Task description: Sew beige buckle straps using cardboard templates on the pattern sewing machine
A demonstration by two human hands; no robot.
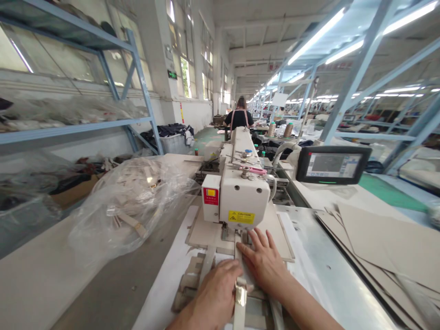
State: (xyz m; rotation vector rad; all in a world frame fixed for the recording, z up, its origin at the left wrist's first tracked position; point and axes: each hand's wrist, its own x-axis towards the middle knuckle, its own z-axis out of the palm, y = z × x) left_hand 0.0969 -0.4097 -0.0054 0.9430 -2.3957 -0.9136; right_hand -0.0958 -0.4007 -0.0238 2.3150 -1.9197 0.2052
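Left hand, right hand, beige strap between

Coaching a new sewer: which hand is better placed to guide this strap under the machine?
Probably right: the right hand reaches nearer the sewing machine, fingers on the strap; the left hand sits back by the metal buckle.

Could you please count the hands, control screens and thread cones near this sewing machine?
Hands: 2 (left hand, right hand)
Control screens: 1
Thread cones: 2
Total: 5
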